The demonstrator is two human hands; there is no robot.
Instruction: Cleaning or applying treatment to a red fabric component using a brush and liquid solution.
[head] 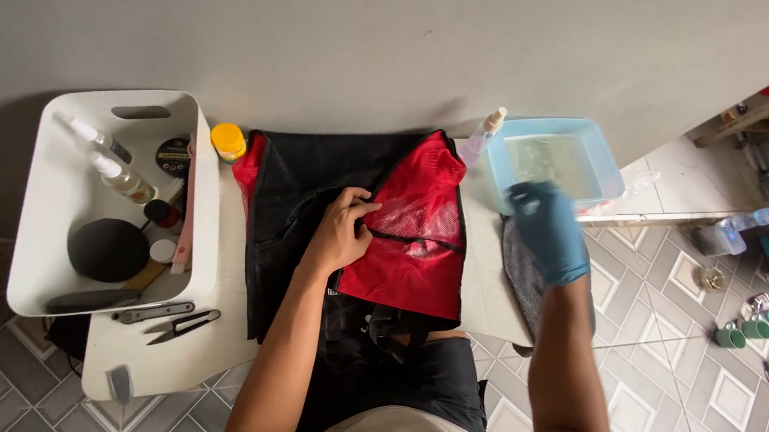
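A black and red backpack (400, 244) lies open on a small white table (167, 363), its red mesh lining turned up. My left hand (340, 233), bare, rests on the bag with its fingers pinching the edge of the red mesh near the zipper. My right hand (546, 227) wears a blue glove and hovers over a dark grey cloth (517, 275) at the table's right edge, just in front of a light blue basin (600, 159) of water. The gloved fingers are blurred and I cannot tell whether they hold anything.
A white bin (47, 210) at left holds spray bottles, a black round sponge and brushes. A yellow-capped jar (228, 140) and a spray bottle (480, 140) stand by the wall. Snips (180, 324) and a tool lie at front left. Bottles and cups sit on the tiled floor at right.
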